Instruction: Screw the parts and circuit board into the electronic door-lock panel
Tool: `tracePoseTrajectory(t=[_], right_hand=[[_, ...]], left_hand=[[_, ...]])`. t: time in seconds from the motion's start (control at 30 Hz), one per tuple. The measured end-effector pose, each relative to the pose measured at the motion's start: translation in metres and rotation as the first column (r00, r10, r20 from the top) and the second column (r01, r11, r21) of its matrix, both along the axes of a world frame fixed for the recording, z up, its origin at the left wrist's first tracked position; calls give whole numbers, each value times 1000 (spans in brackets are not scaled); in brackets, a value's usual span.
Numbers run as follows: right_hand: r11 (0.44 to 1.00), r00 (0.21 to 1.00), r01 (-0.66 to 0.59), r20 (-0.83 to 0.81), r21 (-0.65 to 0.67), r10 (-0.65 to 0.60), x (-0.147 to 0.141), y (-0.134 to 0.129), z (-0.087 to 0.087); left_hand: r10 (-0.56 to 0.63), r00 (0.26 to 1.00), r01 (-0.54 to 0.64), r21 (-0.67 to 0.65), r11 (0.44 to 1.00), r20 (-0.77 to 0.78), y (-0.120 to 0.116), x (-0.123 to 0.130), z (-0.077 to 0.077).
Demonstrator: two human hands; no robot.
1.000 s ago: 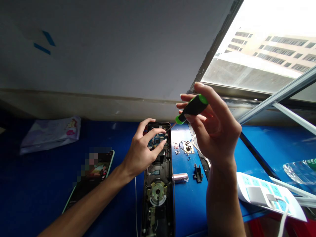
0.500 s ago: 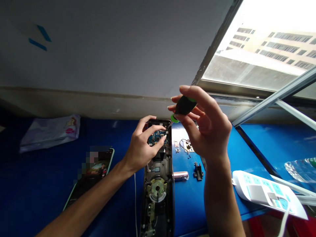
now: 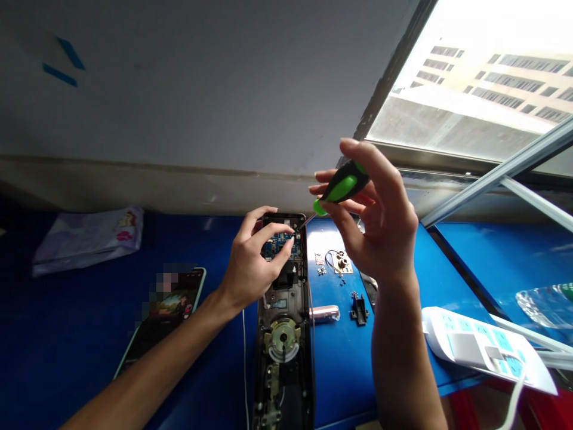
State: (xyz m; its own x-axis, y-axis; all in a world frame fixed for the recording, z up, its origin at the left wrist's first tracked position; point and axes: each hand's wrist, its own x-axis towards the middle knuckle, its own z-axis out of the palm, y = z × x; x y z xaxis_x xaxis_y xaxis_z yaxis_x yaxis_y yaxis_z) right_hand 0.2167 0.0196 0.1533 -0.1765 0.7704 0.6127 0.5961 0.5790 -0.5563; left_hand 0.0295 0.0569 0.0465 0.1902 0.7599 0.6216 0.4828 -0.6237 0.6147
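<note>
A screwdriver with a black and green handle is in my right hand, held between thumb and fingers. It tilts down to the left, its thin shaft reaching a blue circuit board near the top right corner. The board sits in the far end of a long black casing. My left hand is curled over the casing's far left side, steadying it. Its thumb and index fingertips come close together over the board beside the screwdriver tip; whether they pinch anything small I cannot tell.
Right of the casing lie a pink metallic cylinder, a black plastic bracket, a small module with wires, and loose screws. A white power strip is farther right. A phone and plastic packet lie left.
The screwdriver handle has turned, showing more green, and my right hand has risen slightly. My left hand and the casing sit slightly farther left in view, the camera having shifted a little.
</note>
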Motion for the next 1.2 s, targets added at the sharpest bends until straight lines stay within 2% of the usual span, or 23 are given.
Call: tracePoseTrajectory(t=[0.2, 0.4, 0.5, 0.57, 0.67, 0.77, 0.9, 1.0, 1.07, 1.13, 1.2], right_hand=[[998, 999, 23, 31, -63, -21, -1, 0, -1], [998, 997, 39, -66, 40, -36, -3, 1, -2], [996, 995, 87, -42, 10, -86, 0, 4, -6], [999, 998, 50, -39, 3, -49, 2, 6, -9], [998, 998, -38, -43, 50, 40, 4, 9, -13], [992, 1000, 0, -30, 125, 4, 7, 8, -13], [967, 987, 1, -155, 256, 40, 15, 2, -7], [973, 982, 5, -183, 229, 38, 27, -5, -1], [983, 985, -12, -168, 184, 43, 36, -9, 1], [996, 992, -45, -118, 81, 54, 46, -13, 3], [992, 997, -71, -28, -103, 69, 53, -15, 4]], left_hand=[[-14, 1000, 14, 6, 1000, -8, 1, 0, 0], [-17, 999, 17, 5, 1000, -28, 2, -2, -2], [-19, 999, 19, 0, 1000, -38, 0, -3, -2], [-21, 999, 21, -5, 1000, -45, 0, -3, -1], [-30, 998, 30, -12, 999, -62, 0, -3, 0], [-43, 994, 41, -23, 999, -100, 1, -4, 2], [-42, 986, 38, -29, 999, -158, 0, -4, 6], [5, 975, 14, 83, 996, -224, -5, -3, 12], [7, 965, 40, 173, 984, -260, -10, -1, 16], [-47, 953, 116, 215, 970, -299, -15, 1, 20], [-125, 930, 212, 223, 952, -346, -18, 2, 22]])
